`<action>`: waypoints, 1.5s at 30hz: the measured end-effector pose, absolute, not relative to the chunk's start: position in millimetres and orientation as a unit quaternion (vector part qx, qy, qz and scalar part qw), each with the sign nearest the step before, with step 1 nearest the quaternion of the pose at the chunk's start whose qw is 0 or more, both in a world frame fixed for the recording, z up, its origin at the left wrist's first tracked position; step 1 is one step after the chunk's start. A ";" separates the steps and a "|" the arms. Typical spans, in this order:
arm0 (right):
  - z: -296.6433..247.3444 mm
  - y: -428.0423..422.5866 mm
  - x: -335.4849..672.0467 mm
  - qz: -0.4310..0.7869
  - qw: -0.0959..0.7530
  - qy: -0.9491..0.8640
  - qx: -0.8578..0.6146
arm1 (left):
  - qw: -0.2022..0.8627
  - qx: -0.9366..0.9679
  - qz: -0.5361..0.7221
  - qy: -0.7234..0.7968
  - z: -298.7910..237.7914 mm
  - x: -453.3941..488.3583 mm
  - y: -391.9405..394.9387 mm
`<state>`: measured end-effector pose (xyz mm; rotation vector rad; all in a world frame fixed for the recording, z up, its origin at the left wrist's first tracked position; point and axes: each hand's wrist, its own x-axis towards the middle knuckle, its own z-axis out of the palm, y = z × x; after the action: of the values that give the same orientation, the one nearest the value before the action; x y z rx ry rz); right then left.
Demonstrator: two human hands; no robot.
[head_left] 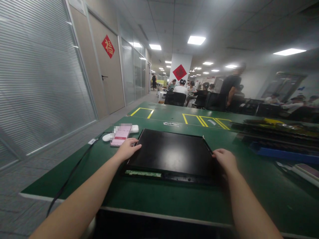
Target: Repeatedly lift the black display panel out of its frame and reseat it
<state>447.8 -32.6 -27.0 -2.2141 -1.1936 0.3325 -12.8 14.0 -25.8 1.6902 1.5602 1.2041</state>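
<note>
A black LCD screen panel (171,151) lies face up on the green tabletop in front of me. Along its near edge runs a narrow green circuit board (143,173) beside a dark strip. My left hand (127,149) grips the panel's left edge, thumb over the face and fingers at the side. At the right edge, my right hand (226,160) pinches the rim between thumb and fingertips, where a thin dark strip stands slightly away from the panel's side. The undersides of the fingers on that hand are partly hidden.
Left of the panel lies a phone (121,135) by white objects, and a black cable (74,169) drops over the table edge. Stacked dark panels (274,132) and a blue piece (286,155) stand right. Yellow tape (199,120) marks the far tabletop. People sit and stand beyond.
</note>
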 end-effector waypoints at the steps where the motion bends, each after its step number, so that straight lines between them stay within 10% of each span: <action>1: -27.0 -32.6 447.9 0.126 0.301 -0.447 -0.833 | 0.260 0.632 0.437 0.584 -27.9 -13.3 15.2; 45: -37.1 -28.4 458.7 0.163 0.363 -0.427 -0.812 | 0.116 0.745 0.242 0.611 -38.6 -15.4 20.3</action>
<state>458.7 -28.4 -37.1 -2.0901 -1.1005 0.4202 -15.4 20.3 -38.6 2.1823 1.7893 0.7098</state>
